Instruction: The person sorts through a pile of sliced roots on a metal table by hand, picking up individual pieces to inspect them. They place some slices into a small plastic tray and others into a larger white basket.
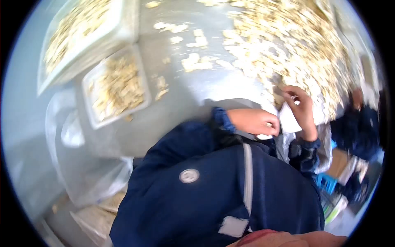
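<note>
My left hand (256, 122) is curled closed near the table's front edge, in front of my jacket. Pale slices (264, 136) show at its fingers and under them. Just to the right, my right hand (302, 108) has thumb and forefinger pinched together at the near edge of a wide pile of thin, cream-coloured dried slices (288, 45). What lies between those fingertips is blurred; a small brownish shape shows there. Below that hand is a plain white surface (290, 119), partly hidden by it.
On the left stand a small white tray (87, 88) of slices and a larger white bin (49, 84) of slices. Loose slices (197, 61) lie on the metal table (164, 109). Clear plastic bags (78, 173) hang at lower left. Another person's dark sleeve (358, 129) and a blue crate (326, 183) are at right.
</note>
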`<state>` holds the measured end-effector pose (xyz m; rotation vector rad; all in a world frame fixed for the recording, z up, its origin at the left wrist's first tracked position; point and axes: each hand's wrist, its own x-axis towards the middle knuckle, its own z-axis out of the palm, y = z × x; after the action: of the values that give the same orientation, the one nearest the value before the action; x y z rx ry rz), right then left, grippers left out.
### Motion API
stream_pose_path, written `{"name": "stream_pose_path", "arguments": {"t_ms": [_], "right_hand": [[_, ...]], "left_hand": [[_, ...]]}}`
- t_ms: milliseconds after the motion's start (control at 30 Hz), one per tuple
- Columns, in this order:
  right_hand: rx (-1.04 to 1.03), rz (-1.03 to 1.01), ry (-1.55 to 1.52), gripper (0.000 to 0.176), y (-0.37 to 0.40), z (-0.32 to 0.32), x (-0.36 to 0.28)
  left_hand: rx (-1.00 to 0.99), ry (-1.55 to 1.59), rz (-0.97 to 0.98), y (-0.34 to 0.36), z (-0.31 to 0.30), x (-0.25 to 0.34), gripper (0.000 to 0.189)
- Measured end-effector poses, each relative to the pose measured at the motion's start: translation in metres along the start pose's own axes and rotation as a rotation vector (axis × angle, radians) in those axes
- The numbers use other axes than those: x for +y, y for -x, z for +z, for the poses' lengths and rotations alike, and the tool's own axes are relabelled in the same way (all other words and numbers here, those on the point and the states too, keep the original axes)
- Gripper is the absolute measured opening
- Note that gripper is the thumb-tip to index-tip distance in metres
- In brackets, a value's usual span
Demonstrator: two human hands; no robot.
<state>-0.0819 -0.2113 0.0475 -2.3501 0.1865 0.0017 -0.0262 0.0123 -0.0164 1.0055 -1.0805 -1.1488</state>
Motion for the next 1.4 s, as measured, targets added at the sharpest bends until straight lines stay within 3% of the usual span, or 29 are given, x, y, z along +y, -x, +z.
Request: {"name": "stream_pose_path", "arguments": {"t_ms": [33,67,167,267,333,400,467,533,600,667,767,1000,1100,1200,1300,1400], "right_hand": [[-0.033,0.03,0.025,0.02,0.01,-0.008,0.003],[-0.069,0.056,0.044,0.02,0.017,-0.01,0.0],[0.141,0.121,0.168,0.018,0.024,-0.018,0.015],[0.329,0.02,0.233,0.018,0.007,-0.024,0.025],[0.359,-0.016,0.198,0.021,-0.008,-0.018,0.016],[0.377,-0.131,0.368,0.025,-0.022,-0.01,0.01],[0.37,-0.199,0.491,0.026,-0.035,-0.003,0.021],[0.308,-0.156,0.52,0.024,-0.04,0.0,0.031],[0.353,-0.106,0.434,0.02,-0.037,-0.003,0.035],[0.348,0.005,0.279,0.021,-0.032,-0.007,0.033],[0.349,0.076,0.067,0.023,-0.028,-0.008,0.032],[0.265,0.187,-0.168,0.027,-0.019,-0.004,0.033],[0.263,0.198,-0.138,0.028,-0.014,-0.009,0.032],[0.307,0.13,-0.091,0.027,-0.012,-0.009,0.043],[0.371,0.076,0.086,0.025,-0.011,-0.01,0.038],[0.291,-0.023,0.162,0.026,-0.012,-0.007,0.018]], "left_hand": [[-0.011,-0.033,0.043,-0.001,-0.003,0.001,0.023],[0.006,-0.048,-0.038,0.004,-0.003,0.013,0.023],[0.033,-0.06,-0.092,0.004,-0.003,0.021,0.02],[0.167,0.03,-0.15,0.013,0.003,0.023,0.017],[0.288,0.053,-0.187,0.029,0.009,0.037,0.016],[0.421,0.017,-0.254,0.058,0.013,0.066,0.016],[0.599,-0.187,-0.324,0.1,0.018,0.075,0.015],[0.913,-0.208,-0.564,0.146,0.033,0.101,0.014],[1.193,-0.489,-0.533,0.212,0.044,0.086,0.015],[1.417,-0.768,-0.702,0.265,0.056,0.079,0.018],[1.666,-0.813,-0.936,0.308,0.06,0.061,0.025],[1.896,-1.011,-0.752,0.297,0.033,0.027,0.034],[1.92,-0.899,-0.606,0.312,0.028,0.019,0.034],[1.856,-1.0,-0.814,0.308,0.035,0.034,0.032],[1.872,-0.925,-0.875,0.299,0.039,0.044,0.029],[1.873,-1.126,-0.875,0.313,0.031,0.025,0.031]]}}
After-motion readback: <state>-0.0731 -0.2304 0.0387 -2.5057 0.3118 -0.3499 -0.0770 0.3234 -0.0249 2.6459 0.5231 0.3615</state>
